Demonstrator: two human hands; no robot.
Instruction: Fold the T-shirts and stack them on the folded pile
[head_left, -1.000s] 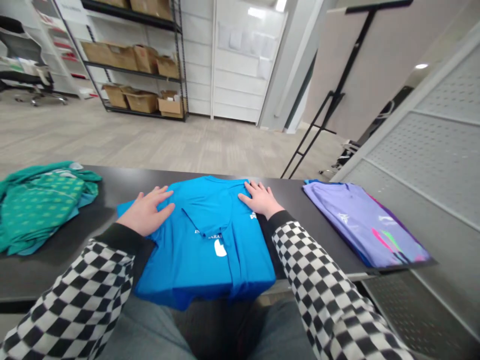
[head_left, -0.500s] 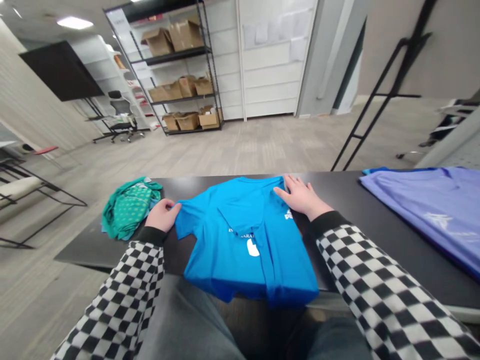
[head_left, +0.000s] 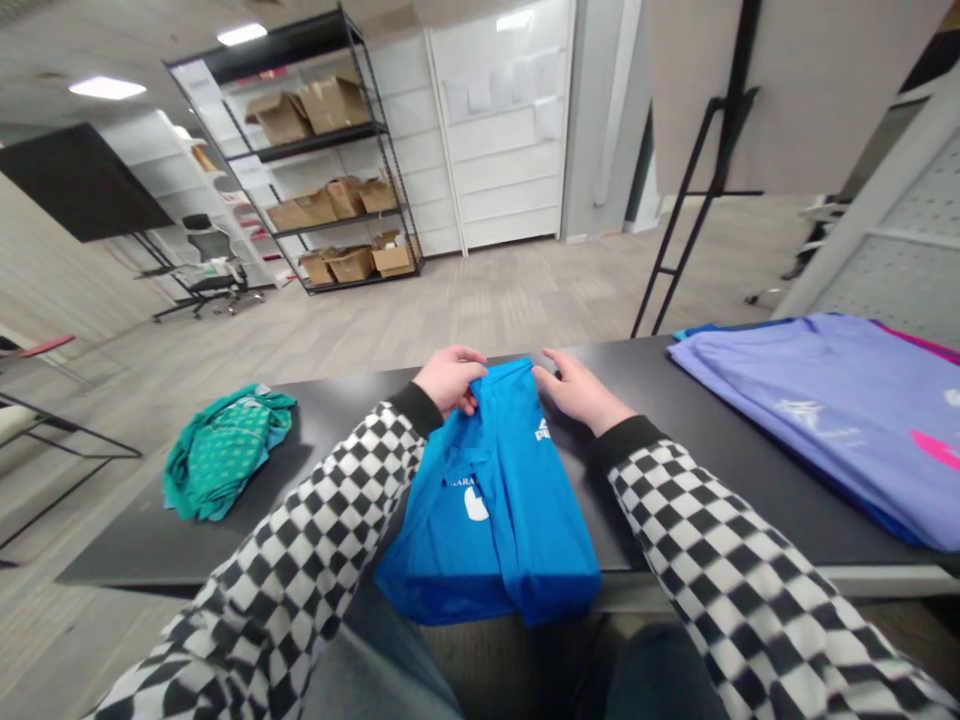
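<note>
A blue T-shirt (head_left: 517, 480) with white print lies on the black table, its lower end draping over the front edge. Its left side is folded inward, so the shirt looks narrow at the far end. My left hand (head_left: 452, 382) pinches the cloth near the collar end, its fingers closed and partly hidden by the fabric. At the shirt's upper right corner rests my right hand (head_left: 581, 392), thumb and fingers apart, the thumb tip at the edge of the cloth.
A crumpled green patterned garment (head_left: 229, 450) lies on the table's left end. To the right is a stack of flat shirts with a lilac shirt (head_left: 817, 400) on top. Behind the black table (head_left: 630, 375) stand a shelf with cardboard boxes (head_left: 349, 262) and a board stand (head_left: 694, 220).
My left hand has carried the shirt's left sleeve inward to the right, over the shirt. The right hand stays at the upper right corner. The camera view has turned slightly right.
</note>
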